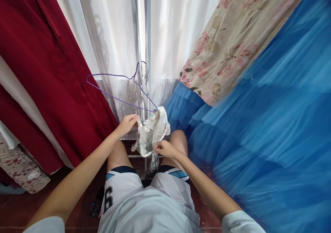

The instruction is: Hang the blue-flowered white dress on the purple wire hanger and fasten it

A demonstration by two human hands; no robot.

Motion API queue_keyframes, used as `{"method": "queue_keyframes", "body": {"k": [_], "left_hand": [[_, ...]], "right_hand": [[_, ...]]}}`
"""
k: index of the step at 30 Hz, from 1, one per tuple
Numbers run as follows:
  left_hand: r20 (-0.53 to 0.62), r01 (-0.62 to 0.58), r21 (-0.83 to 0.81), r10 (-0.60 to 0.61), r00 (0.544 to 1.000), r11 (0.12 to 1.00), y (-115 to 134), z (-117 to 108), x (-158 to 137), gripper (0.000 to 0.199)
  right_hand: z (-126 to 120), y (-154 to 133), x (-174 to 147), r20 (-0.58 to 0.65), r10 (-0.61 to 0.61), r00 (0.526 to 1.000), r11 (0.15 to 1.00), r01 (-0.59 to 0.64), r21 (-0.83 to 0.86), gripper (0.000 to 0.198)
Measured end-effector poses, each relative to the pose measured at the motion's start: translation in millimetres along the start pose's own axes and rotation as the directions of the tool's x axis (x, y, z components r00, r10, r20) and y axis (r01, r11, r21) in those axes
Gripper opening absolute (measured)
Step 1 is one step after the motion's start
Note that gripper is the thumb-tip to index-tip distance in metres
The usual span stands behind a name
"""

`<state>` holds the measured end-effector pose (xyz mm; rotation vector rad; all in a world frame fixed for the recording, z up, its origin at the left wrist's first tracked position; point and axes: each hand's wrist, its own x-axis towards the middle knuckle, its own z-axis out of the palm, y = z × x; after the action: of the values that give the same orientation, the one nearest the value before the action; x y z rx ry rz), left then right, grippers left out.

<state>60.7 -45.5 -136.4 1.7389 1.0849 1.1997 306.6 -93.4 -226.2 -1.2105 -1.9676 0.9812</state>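
A thin purple clothes hanger [113,95] hangs tilted from a metal rack in front of me. A small white garment [159,126] with a pale print hangs at the hanger's right end, its opening gaping toward me. My left hand [128,123] pinches the garment's left edge between thumb and fingertips. Lower on the right, my right hand [165,148] is closed on the cloth's near edge. The hanger's left arm is bare. What type of garment it is, I cannot make out.
White curtains [113,29] hang behind the metal poles [148,36] of the rack. To the left is dark red cloth [51,70]. At right hang a floral cloth [214,50] and ruffled blue tulle [271,122]. A small dark object [95,208] lies on the red floor [74,205].
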Motion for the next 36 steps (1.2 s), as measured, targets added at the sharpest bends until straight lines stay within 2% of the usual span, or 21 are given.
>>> {"method": "queue_keyframes", "body": {"k": [3,4,6,8,10,12,13,14,16,17,18,19,22,24,25,27,29,32,34,36], "left_hand": [[0.105,-0.148,0.015,0.145,0.984,0.989,37,25,-14,0.038],[0.095,-0.179,0.056,0.173,0.98,0.982,47,33,-19,0.038],[0.06,-0.22,0.13,0.214,0.975,0.967,60,44,-25,0.038],[0.027,-0.24,0.137,0.239,0.971,0.961,63,50,-28,0.036],[0.028,-0.229,0.056,0.228,0.973,0.972,56,50,-29,0.031],[0.138,-0.137,-0.069,0.146,0.98,0.988,42,47,-34,0.036],[0.246,-0.052,-0.117,0.08,0.966,0.992,33,46,-38,0.039],[0.373,0.048,-0.142,0.008,0.928,0.989,25,46,-44,0.042],[0.574,0.214,-0.132,-0.102,0.812,0.968,9,45,-58,0.045],[0.623,0.261,-0.123,-0.13,0.771,0.958,3,45,-64,0.046],[0.637,0.282,-0.116,-0.146,0.757,0.952,-2,44,-69,0.047],[0.619,0.278,-0.11,-0.153,0.77,0.954,-6,43,-72,0.046],[0.455,0.181,-0.08,-0.125,0.881,0.98,-8,35,-70,0.042],[0.328,0.09,-0.074,-0.061,0.943,0.993,-4,25,-61,0.038],[0.266,0.046,-0.069,-0.026,0.964,0.997,-1,19,-56,0.037],[0.144,-0.028,-0.029,0.032,0.989,0.999,4,4,-45,0.036],[0.035,-0.082,0.024,0.081,0.996,0.996,7,-14,-38,0.035],[-0.085,-0.126,0.089,0.133,0.987,0.988,2,-44,-37,0.034],[-0.098,-0.125,0.197,0.146,0.984,0.973,-8,-66,-41,0.03],[-0.013,-0.127,0.372,0.142,0.99,0.919,-21,-86,-45,0.022]], "right_hand": [[4,-26,-1,0.15,-0.156,0.976,0.982,0.137,0.127,0.043],[6,-37,-1,0.219,-0.208,0.953,0.965,0.163,0.204,0.046],[7,-58,-3,0.305,-0.231,0.924,0.93,0.118,0.347,0.036],[6,-73,-6,0.268,-0.156,0.951,0.895,0.022,0.446,0.03],[0,-83,-11,0.17,-0.074,0.983,0.862,-0.022,0.506,0.029],[-14,-90,-16,0.159,-0.079,0.984,0.872,-0.009,0.49,0.026],[-24,-92,-18,0.182,-0.106,0.978,0.894,0.013,0.447,0.024],[-35,-95,-20,0.207,-0.135,0.969,0.922,0.046,0.384,0.023],[-63,-100,-19,0.215,-0.19,0.958,0.962,0.138,0.236,0.02],[-78,-101,-16,0.186,-0.216,0.959,0.968,0.186,0.168,0.018],[-94,-102,-10,0.133,-0.245,0.96,0.966,0.231,0.113,0.016],[-109,-102,-2,0.068,-0.274,0.959,0.961,0.269,0.072,0.014],[-150,-99,37,-0.172,-0.316,0.933,0.942,0.33,0.058,0.013],[-166,-99,71,-0.313,-0.297,0.902,0.933,0.344,0.107,0.017],[-169,-99,88,-0.337,-0.279,0.899,0.932,0.338,0.131,0.019],[-167,-104,120,-0.298,-0.24,0.924,0.932,0.305,0.194,0.024],[-157,-110,144,-0.188,-0.192,0.963,0.927,0.241,0.289,0.028],[-142,-117,160,-0.05,-0.105,0.993,0.904,0.116,0.412,0.029],[-137,-119,160,-0.003,-0.073,0.997,0.889,0.066,0.453,0.026],[-136,-121,156,0.016,-0.073,0.997,0.874,0.056,0.482,0.024]]}}
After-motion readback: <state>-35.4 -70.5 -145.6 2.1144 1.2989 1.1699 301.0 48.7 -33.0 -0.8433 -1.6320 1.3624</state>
